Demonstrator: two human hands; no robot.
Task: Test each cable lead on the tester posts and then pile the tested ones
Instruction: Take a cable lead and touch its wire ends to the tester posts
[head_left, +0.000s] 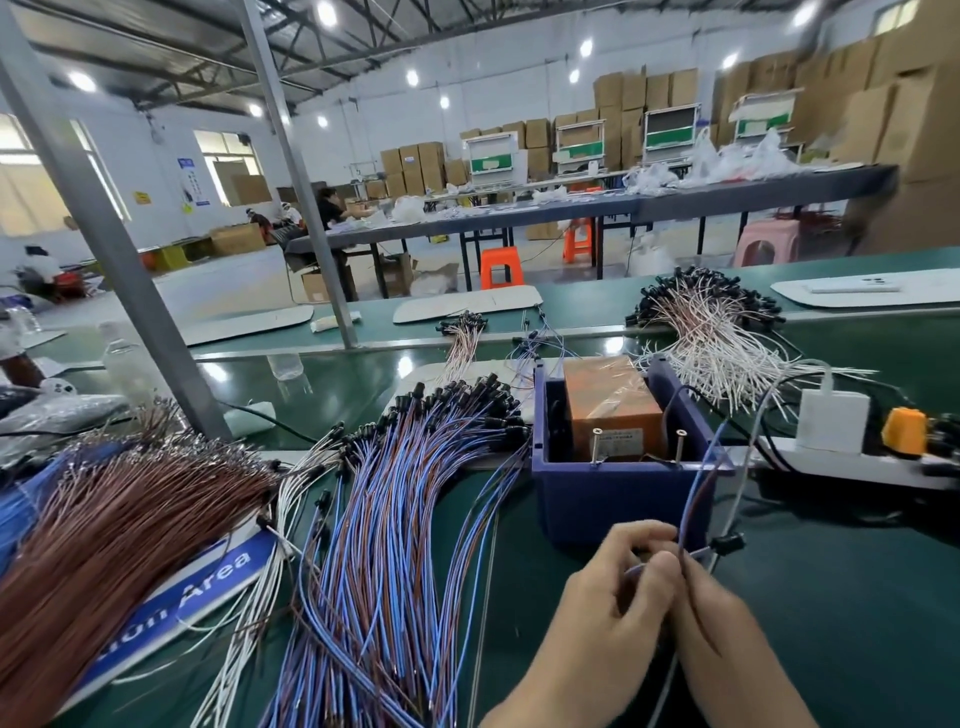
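Blue and brown, the lead (690, 501) is pinched between both hands. My left hand (618, 587) has its thumb and forefinger curled round it. My right hand (714, 629) nips it from the other side, fingertips almost touching the left's. Blur hides exactly how the right fingers lie.

From the pinch the lead's long axis runs away from me, rising along the near right corner of the box (623, 499). Its black plug (727, 543) sticks out to the right, just past my right hand. I cannot tell where its far end finishes.

What matters next is the posts (678, 447), two upright screws standing inside the box's near wall. They lie straight ahead of my hands and a little higher, close but not touching the lead. The right post is almost in line with the pinch, and the other sits further left. I judge the lead has to swing slightly left and forward to meet them, with each hand about equally near.

After that comes the pile (389, 519) of matching blue and brown leads, fanned across the green surface (831, 597) left of the box. My left hand is the nearer one for that drop.
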